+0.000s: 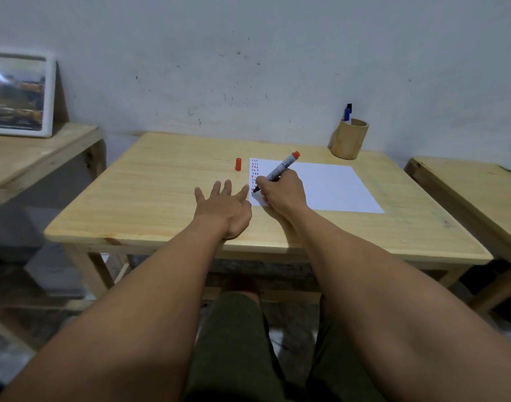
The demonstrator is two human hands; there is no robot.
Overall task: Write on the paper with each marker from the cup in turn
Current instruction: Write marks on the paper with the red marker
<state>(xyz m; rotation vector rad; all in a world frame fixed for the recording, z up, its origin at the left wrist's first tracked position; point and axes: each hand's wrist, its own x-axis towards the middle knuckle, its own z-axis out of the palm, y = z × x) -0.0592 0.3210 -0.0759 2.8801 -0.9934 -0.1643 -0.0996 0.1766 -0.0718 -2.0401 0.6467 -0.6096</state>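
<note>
Two bare forearms reach from the bottom of the frame over a pale wooden table point(161, 175), where a person seated at its near edge works down a sheet of white paper point(329, 184). On the right, the right hand point(283, 192) is clenched around a red-capped marker point(277, 171), pinching the dark barrel low, close to the tip, which meets the sheet's left margin at the foot of a column of small red, blue and dark marks. Alongside it, the left hand point(224, 203) lies flat and released on the wood, fingers spread, the index fingertip at or touching the paper's left edge; whether it pins the sheet cannot be told. Just beyond that hand, a loose red cap point(238, 164) stands upright on the table, beside the paper's far left corner. Well apart, at the table's far right by the wall, a bamboo cup point(350, 139) holds a blue marker point(347, 115) with a black one hidden partly behind it. Judged from the scene, the marker is light, stiff and smooth-sided, best gripped near the nib for control, while the thin sheet looks apt to slide unless held down. A framed picture point(19, 92) leans on a side table to the left
</note>
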